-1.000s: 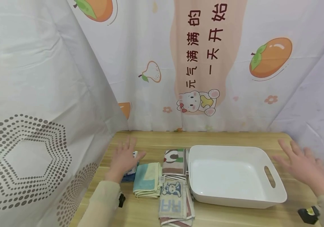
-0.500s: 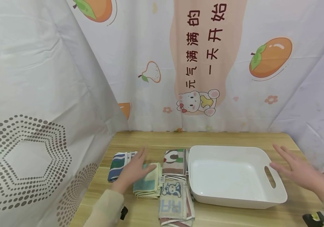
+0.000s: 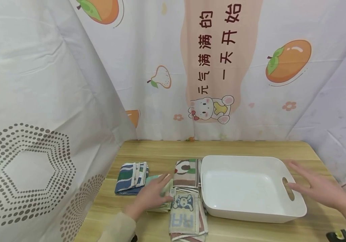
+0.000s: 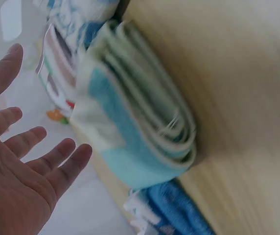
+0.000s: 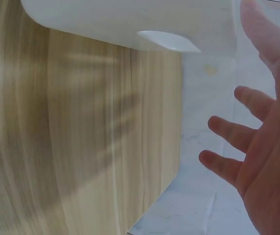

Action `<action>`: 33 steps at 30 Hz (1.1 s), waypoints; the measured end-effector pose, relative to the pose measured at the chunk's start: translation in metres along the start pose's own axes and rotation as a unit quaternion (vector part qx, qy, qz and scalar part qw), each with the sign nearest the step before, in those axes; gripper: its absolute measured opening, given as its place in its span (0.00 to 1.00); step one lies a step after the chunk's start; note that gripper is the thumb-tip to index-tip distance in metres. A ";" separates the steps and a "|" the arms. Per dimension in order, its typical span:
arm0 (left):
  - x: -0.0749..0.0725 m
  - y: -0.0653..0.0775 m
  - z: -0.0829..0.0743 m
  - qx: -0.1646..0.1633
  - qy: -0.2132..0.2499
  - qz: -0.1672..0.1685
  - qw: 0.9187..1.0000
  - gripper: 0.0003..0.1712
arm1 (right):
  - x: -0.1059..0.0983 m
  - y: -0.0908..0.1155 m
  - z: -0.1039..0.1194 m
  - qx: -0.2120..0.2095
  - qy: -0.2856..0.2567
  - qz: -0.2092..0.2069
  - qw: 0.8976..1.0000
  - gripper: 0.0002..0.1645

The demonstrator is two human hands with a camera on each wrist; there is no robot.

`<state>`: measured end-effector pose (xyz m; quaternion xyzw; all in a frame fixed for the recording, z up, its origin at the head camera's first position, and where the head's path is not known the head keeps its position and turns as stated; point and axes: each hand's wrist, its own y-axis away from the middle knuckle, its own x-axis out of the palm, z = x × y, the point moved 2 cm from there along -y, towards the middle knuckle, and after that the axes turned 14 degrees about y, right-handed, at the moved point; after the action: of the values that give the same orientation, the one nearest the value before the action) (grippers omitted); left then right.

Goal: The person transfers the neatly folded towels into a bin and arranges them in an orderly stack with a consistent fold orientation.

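My left hand [image 3: 152,195] hovers over the folded teal and cream towel [image 4: 130,122], fingers spread and holding nothing. In the left wrist view the palm shows beside that towel's layered edge. Right of it lies a grey-beige towel [image 3: 186,215] with a blue bear, and behind that a brown striped towel [image 3: 186,174]. A folded blue and green striped towel [image 3: 128,179] is at the left. A white bin [image 3: 245,188] with a cut-out handle stands right of the towels. My right hand [image 3: 321,188] is at its handle end, fingers extended, with nothing in its grasp.
All of this lies on a wooden table [image 3: 236,232] whose back edge meets a printed curtain [image 3: 160,101]. A dotted white curtain [image 3: 39,117] hangs along the left side, and another pale sheet [image 3: 339,117] hangs at the right.
My left hand has moved right and toward me, from over the blue striped towel to over the teal and cream one. My right hand has shifted slightly left toward the bin's handle.
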<state>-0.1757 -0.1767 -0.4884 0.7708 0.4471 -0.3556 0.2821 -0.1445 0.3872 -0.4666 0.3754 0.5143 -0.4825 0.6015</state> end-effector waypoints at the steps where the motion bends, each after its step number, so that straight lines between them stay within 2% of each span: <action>1: 0.003 0.001 0.000 0.005 -0.003 0.005 1.000 0.50 | 0.001 0.001 0.000 -0.009 -0.001 -0.012 1.000 0.50; 6: 0.017 0.008 -0.002 0.013 -0.006 0.023 1.000 0.51 | 0.006 0.005 -0.002 -0.037 0.022 -0.066 0.997 0.49; 13: 0.031 0.016 -0.003 0.005 -0.025 0.047 0.999 0.50 | 0.007 0.006 -0.002 -0.019 0.033 -0.049 0.998 0.49; 18: 0.038 0.020 -0.002 0.007 -0.030 0.045 0.999 0.47 | 0.006 0.005 0.001 -0.018 0.049 -0.034 0.998 0.50; 23: 0.045 0.023 -0.001 0.017 -0.023 0.036 0.999 0.46 | 0.007 0.007 0.000 -0.005 0.023 -0.030 0.999 0.50; 27: 0.049 0.025 0.000 0.008 -0.002 0.033 0.999 0.46 | 0.008 0.007 -0.002 0.005 -0.017 -0.026 1.000 0.49; 33: 0.050 0.025 -0.001 -0.012 0.033 0.036 0.999 0.46 | 0.009 0.006 -0.006 0.007 -0.109 -0.023 0.994 0.46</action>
<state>-0.1358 -0.1631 -0.5251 0.7943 0.4324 -0.3140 0.2891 -0.1402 0.3929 -0.4771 0.3134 0.4504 -0.5378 0.6400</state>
